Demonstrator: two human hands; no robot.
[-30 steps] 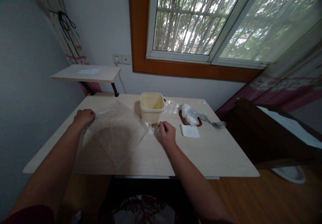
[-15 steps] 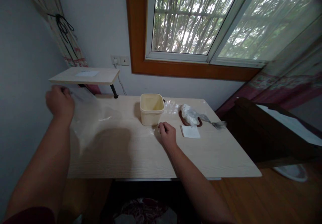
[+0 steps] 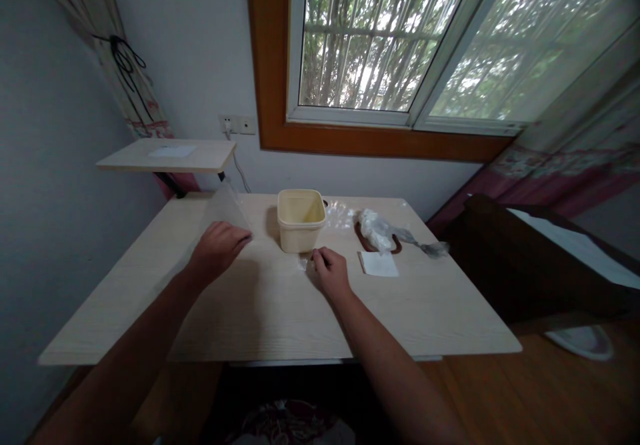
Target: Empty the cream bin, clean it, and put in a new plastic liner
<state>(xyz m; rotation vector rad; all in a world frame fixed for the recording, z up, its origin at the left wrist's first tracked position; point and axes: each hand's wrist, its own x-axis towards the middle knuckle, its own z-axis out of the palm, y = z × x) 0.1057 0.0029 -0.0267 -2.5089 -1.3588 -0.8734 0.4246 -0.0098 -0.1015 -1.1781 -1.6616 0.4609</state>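
Note:
My left hand [image 3: 220, 245] is closed in a pinch on a clear plastic sheet [image 3: 225, 201], which stands up behind the fingers over the left part of the table. My right hand [image 3: 331, 269] is closed too, with fingertips pressed together just in front of a cream plastic container [image 3: 301, 241]. A small glinting bit of clear plastic [image 3: 303, 263] shows beside the right fingertips; whether they grip it, I cannot tell. The container stands upright with its top uncovered, between and beyond the two hands.
A crumpled clear plastic bag [image 3: 376, 230] lies over a brown curved item [image 3: 397, 245], beside a white square pad [image 3: 379, 264]. A raised shelf [image 3: 210, 157] stands at the table's [image 3: 430, 321] back left. Behind are a wall and window; a dark piece of furniture [image 3: 540, 258] is on the right.
My left hand has moved right and down from below the shelf toward the container, bringing the plastic sheet along. The right hand has stayed almost in place.

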